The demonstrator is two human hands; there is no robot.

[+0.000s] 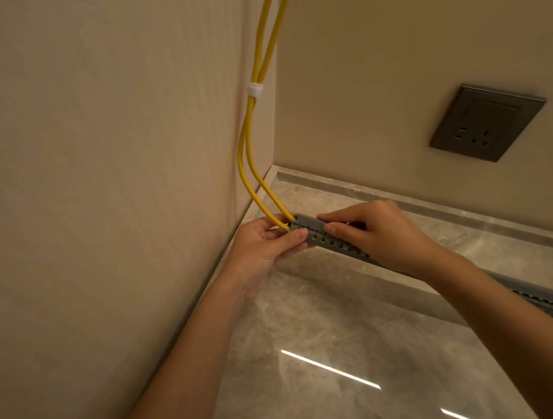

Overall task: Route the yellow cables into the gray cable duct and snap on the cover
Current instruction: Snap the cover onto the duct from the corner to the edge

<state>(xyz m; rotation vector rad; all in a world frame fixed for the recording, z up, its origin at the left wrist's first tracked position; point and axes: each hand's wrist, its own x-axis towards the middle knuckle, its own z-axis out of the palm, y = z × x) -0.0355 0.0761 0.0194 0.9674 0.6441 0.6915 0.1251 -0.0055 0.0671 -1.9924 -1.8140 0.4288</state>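
Between the left hand (pixel 265 245) and right hand (pixel 370 229), two yellow cables (pixel 246 164) enter the end of one gray slotted cable duct (pixel 315 230). Left fingers curl round that end; right thumb and fingers pinch the duct just alongside. Routing looks barely begun, and no cover shows.

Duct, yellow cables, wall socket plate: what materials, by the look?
Gray cable duct: probably matte molded plastic, since evenly spaced slots and holes run along its side. Yellow cables: smooth jacket, likely PVC or rubber, bending in soft curves. Socket plate: dark gray with a brushed-metal sheen, though it may be coated plastic.
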